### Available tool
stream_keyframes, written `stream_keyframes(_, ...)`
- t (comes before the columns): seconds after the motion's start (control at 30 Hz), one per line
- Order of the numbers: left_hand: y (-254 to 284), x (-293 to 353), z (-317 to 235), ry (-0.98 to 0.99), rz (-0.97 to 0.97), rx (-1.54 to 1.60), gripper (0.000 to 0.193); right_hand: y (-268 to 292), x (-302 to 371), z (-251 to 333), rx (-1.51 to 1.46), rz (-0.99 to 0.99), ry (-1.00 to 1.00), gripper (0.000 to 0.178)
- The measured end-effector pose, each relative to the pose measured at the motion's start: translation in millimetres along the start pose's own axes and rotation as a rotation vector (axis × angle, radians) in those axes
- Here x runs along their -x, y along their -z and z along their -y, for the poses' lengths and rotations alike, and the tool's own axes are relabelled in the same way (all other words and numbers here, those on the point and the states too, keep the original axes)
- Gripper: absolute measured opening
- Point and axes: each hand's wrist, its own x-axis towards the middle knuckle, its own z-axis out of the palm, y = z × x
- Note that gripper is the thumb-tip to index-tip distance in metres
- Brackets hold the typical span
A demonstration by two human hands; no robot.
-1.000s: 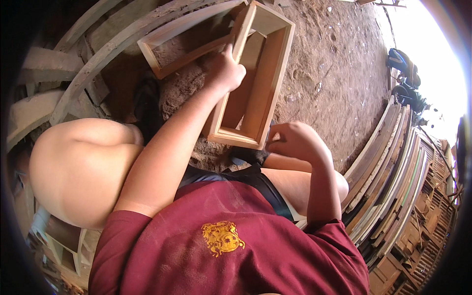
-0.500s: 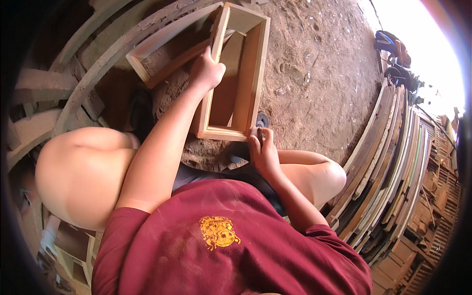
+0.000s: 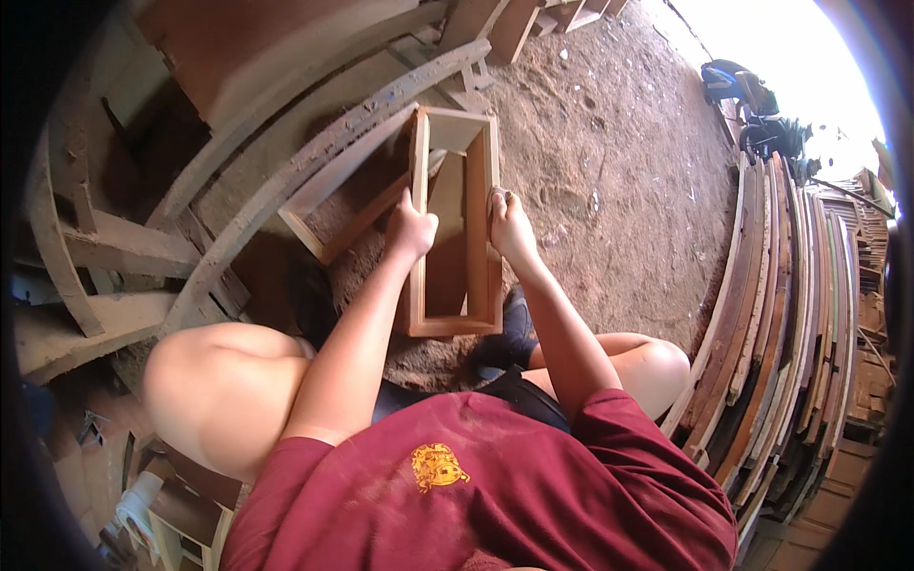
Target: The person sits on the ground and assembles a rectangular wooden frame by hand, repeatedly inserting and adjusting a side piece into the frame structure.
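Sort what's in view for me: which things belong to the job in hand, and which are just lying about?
In the job:
open wooden frame
left hand, gripping its left side
right hand, at its right side

Lying about, apparently:
second wooden frame, left of the first (its part unclear)
curved wooden beam
stacked boards at right

The wooden frame (image 3: 456,326) is tan, the shirt (image 3: 552,476) maroon with a yellow emblem (image 3: 438,467).

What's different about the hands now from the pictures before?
The bare right hand moved away from the near right corner of the light-brown rectangular wooden box, farther up along its right long side, which the fingers now touch. The bare left hand stayed gripping the left long side.
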Motion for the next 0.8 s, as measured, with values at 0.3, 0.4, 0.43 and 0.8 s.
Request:
stream_keyframes(0.3,9,5,-15,0.058,0.052,0.006,0.073,-19,-132,24,-0.103,-0.126,0.004,0.063)
stream_keyframes(0.4,9,6,-17,0.055,0.064,-0.016,0.074,-19,-173,36,-0.182,-0.15,-0.011,0.06)
stream_keyframes(0.43,7,4,-10,0.046,0.04,0.0,0.074,-20,-177,42,-0.187,-0.144,-0.006,0.059)
stream_keyframes(0.8,5,6,-13,0.032,0.069,-0.01,0.073,-29,-192,17,-0.294,-0.125,-0.009,0.051)
